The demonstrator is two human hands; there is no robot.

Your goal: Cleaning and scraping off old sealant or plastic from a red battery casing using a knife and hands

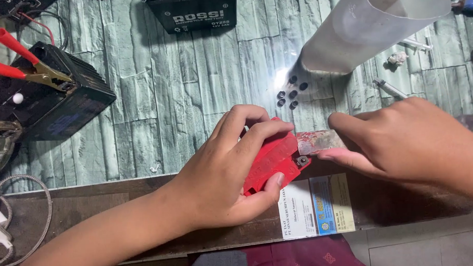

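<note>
Both hands meet: our left hand [232, 167] clamps the red battery [271, 160]; our right hand [404, 137] pinches a rusty strip [318, 141] lying rightward.

A tabletop [193, 87] covered in a pale green stone-brick pattern, with a dark wooden edge nearest the person. Just beyond the left hand [232, 164] and right hand [410, 142] lies a cluster of small black caps [292, 94]. Far beyond the left hand sits a black battery [193, 11]; well off to its outer side sits another black battery [52, 97] with red-handled clamps [19, 62] on it. Beyond the right hand lie a syringe [389, 88] and a crumpled paper scrap [397, 58]. Printed labels [315, 208] are stuck to the wooden edge below the hands.
</note>
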